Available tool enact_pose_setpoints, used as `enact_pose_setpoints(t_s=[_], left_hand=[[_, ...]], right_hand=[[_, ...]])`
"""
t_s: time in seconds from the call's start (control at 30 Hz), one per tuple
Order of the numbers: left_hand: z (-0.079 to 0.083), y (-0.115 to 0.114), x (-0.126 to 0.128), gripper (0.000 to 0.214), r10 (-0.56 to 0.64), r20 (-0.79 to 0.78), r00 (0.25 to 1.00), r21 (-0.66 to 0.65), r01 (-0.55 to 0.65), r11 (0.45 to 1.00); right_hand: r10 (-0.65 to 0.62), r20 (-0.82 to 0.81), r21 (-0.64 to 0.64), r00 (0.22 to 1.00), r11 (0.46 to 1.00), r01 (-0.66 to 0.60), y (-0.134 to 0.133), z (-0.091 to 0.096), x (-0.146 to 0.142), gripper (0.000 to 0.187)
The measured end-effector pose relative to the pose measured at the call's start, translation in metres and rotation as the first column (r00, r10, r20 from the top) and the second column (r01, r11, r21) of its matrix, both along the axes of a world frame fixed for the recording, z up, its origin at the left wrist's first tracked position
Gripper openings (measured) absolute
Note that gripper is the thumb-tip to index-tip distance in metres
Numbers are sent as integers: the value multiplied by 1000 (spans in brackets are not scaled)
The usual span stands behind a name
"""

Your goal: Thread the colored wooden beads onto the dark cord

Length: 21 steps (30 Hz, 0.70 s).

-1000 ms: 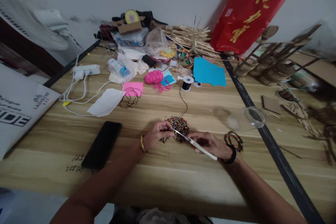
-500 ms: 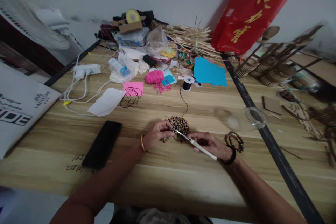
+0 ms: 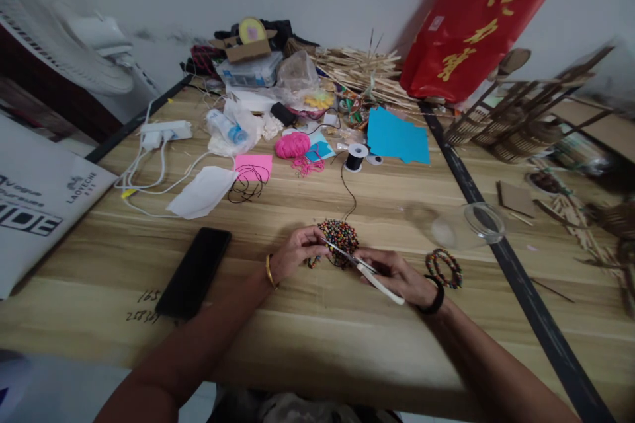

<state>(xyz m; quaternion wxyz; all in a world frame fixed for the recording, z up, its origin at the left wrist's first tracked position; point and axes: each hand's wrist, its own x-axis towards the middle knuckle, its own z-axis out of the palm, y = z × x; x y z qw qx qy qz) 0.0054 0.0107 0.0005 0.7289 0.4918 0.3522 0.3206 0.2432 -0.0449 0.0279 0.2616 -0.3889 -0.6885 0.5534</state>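
Scissors (image 3: 381, 286) with white handles sit in the right grip (image 3: 404, 277) in the head view, its fingers closed around the handles. The blades slant away to the tips of the left grip (image 3: 295, 252), seemingly angled so that they reach whatever is there. The left thumb and fingers are drawn together, but whether they pinch anything cannot be told.

Just beyond both grips, a heap of colourful beads (image 3: 342, 234) lies on the desk (image 3: 297, 344), probably kept there for easy reach. Farther beyond them stands a spool (image 3: 355, 160), with a black cord (image 3: 354, 197) running back toward the beads. Two beaded bracelets (image 3: 457, 271) rest just to the right of the right grip, apart from the heap.

The scissors and left grip partly cover the heap, so the cord's near end is lost. How wide the blades stand is hard to make out.
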Motion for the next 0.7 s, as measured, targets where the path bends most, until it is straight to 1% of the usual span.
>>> enact_pose_setpoints(t_s=[0.3,0.43,0.5,0.57,0.6,0.67,0.7], left_hand=[[0,0,-1,23,0,-19,1000,0,0,1000],[-2,0,-2,24,-17,-26,1000,1,17,1000],[-1,0,-2,24,-10,-23,1000,2,10,1000],[-1,0,-2,24,2,-19,1000,4,-2,1000],[0,0,-1,24,5,-15,1000,5,-5,1000],[0,1,-1,24,9,-5,1000,4,-8,1000],[0,1,-1,25,11,4,1000,1,-11,1000]], right_hand=[[2,3,-4,1000,1000,-2,0,0,-1,34],[-12,2,-26,1000,1000,12,1,-4,0,37],[-30,10,-15,999,999,30,1,-7,1,39],[-58,33,48,998,997,57,0,-8,0,40],[-75,51,106,996,992,69,0,-9,-1,40],[-108,105,271,989,960,76,-2,-8,-2,37],[-124,138,362,983,930,66,-3,-8,-2,37]])
